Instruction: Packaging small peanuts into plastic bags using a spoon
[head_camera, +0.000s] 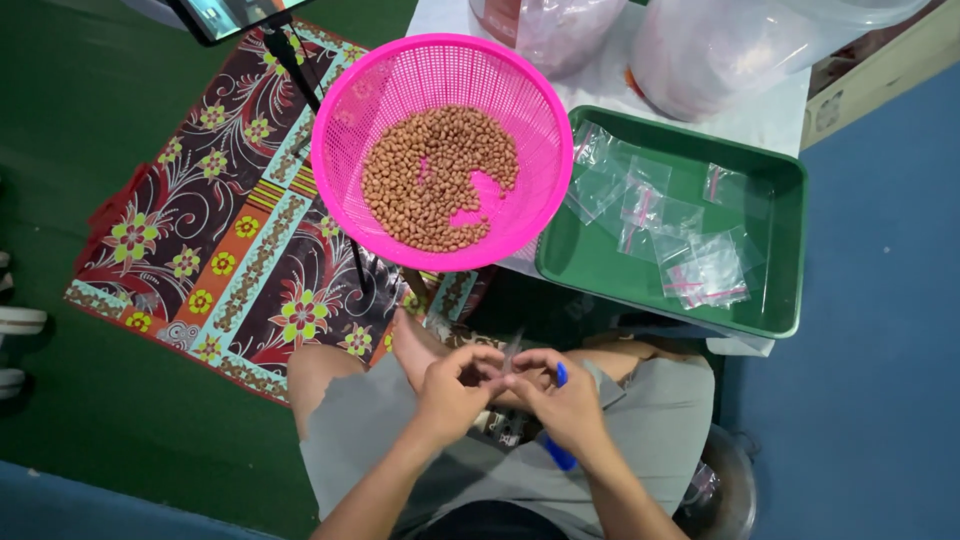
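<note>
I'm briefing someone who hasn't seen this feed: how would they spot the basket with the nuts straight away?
Start at the green rectangular plastic tray holding small clear plastic bags. Overlapping its left rim sits the round pink plastic mesh basket. It is the only bright pink thing, and the only one holding a pile of brown nuts.

A bright pink mesh basket (443, 70) at upper centre holds reddish-brown peanuts (425, 180). To its right sits a dark green tray (590, 262) with clear small bags (700, 268) edged in pink-red strips. The mat (215, 235) at left is dark maroon — patterned with yellow-green flowers and teal, orange bands. The floor is green at left, blue at right. Grey shorts (380, 420) lie at the bottom — a blue object (560, 452) beside them.
</note>
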